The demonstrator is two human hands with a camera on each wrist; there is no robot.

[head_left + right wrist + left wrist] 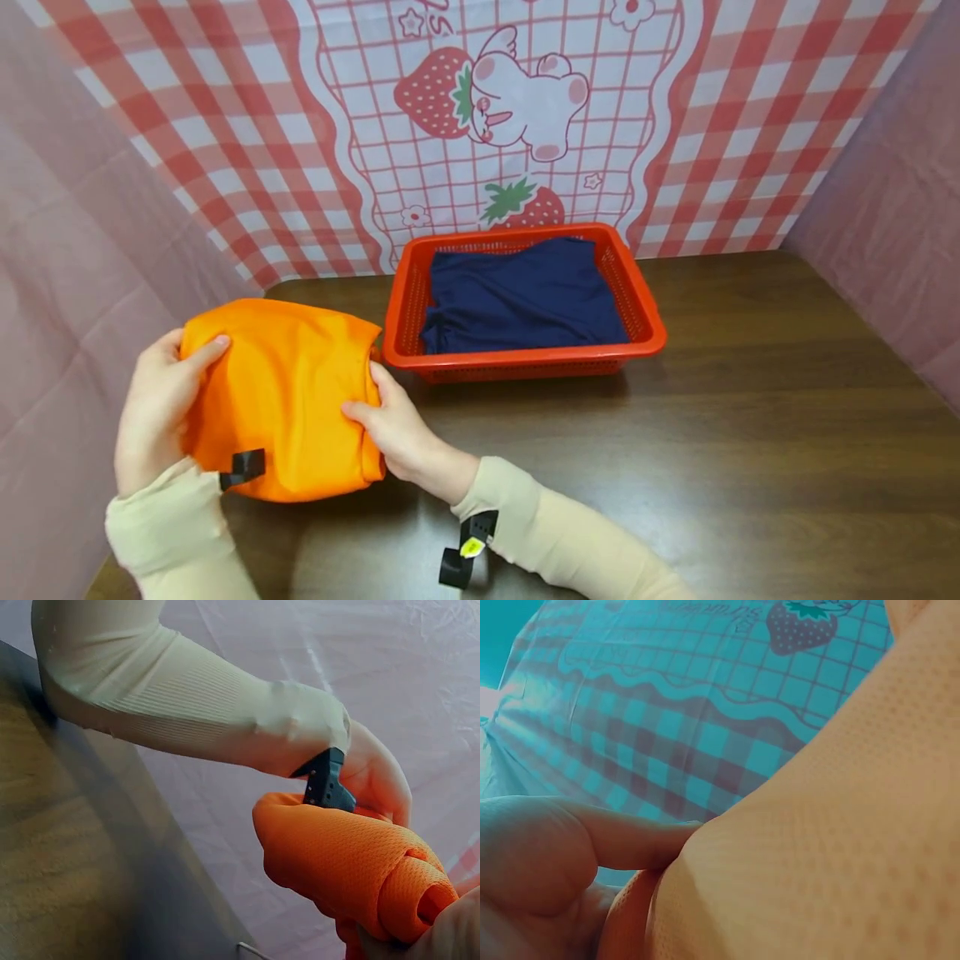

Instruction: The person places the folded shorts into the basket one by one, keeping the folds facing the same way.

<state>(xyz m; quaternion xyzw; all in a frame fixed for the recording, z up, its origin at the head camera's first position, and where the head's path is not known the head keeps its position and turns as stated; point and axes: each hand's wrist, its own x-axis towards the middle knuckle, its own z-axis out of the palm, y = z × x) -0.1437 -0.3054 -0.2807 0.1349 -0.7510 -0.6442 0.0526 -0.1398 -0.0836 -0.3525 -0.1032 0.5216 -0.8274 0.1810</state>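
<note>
A folded orange mesh garment [288, 400] is held up off the table, left of the basket. My left hand [153, 408] grips its left edge, thumb on the near face and the other fingers behind. On the opposite edge my right hand [397, 425] pinches the folded layers, thumb in front. The left wrist view shows the thumb of my left hand [547, 855] against the orange cloth [832, 825], which fills much of that view. Rolled layers of the garment [337, 855] show in the right wrist view.
A red plastic basket [525, 358] stands at the back of the brown wooden table [750, 433]. Inside it lies a folded navy cloth [525, 296]. A red checked strawberry-print curtain [337, 142] hangs behind, with pink cloth [75, 208] along the left side.
</note>
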